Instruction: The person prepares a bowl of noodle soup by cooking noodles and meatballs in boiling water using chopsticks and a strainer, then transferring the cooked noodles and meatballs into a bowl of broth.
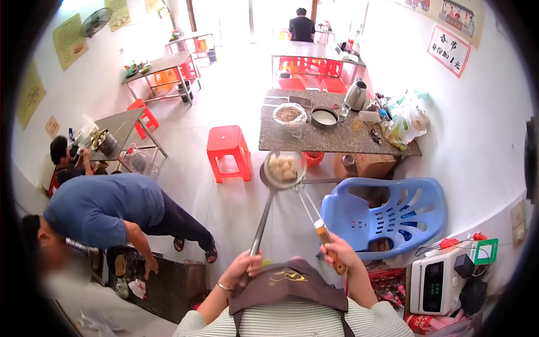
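My left hand is closed round the handle of a long metal ladle. The wooden handle of a wire strainer is in my right hand. Several pale, rounded food pieces lie in the strainer, whose basket overlaps the ladle's bowl in front of me. Both tools are held out over the floor, close to the near edge of the stone-topped table.
A red stool stands ahead on the left, a blue plastic chair at the right. A person in a blue shirt bends over at the left. On the table are a lined bowl, a pot and a kettle.
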The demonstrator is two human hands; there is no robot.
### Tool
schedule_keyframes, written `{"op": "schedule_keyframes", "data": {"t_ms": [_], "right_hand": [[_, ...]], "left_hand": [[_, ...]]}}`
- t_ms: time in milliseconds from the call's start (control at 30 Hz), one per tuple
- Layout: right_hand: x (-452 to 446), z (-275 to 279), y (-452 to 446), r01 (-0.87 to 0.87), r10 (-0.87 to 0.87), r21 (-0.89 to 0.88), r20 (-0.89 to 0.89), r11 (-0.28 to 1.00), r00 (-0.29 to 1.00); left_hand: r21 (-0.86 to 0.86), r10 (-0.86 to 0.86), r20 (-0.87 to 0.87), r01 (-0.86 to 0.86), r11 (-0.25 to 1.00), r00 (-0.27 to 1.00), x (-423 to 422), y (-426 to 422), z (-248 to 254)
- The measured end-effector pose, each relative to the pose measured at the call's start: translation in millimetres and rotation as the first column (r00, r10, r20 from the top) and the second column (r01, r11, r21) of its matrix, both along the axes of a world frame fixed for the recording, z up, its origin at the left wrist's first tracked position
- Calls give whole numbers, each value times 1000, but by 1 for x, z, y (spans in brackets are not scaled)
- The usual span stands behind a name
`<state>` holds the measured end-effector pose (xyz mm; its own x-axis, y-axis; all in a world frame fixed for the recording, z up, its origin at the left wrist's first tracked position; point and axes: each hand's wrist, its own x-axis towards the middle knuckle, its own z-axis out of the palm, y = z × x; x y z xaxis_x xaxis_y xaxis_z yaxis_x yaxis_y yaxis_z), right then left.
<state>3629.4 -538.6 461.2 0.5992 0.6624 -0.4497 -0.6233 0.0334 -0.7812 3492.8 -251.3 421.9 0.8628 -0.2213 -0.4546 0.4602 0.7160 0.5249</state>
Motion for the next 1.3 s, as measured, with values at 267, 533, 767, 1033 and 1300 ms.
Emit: {"op": "schedule_keyframes", "data": {"t_ms": [267,533,767,1033,1300], "right_hand": [[209,20,64,174,-183,92,112,980,977],[401,-46,102,188,-63,-308,376,933,925],[469,-81,105,213,101,-513,517,832,850],[490,-47,118,215,293,-687,543,694,787],[501,-55,117,322,280,-610,687,724,671]], "left_hand": [[-10,50,6,-50,999,999,139,66,-18],[52,248,-66,-245,968,967,247,71,-27],[-13,368,-130,-372,928,921,312,77,-28],[11,364,-185,-368,930,913,356,88,-27],[-19,334,-176,-342,939,926,372,91,-29]]}}
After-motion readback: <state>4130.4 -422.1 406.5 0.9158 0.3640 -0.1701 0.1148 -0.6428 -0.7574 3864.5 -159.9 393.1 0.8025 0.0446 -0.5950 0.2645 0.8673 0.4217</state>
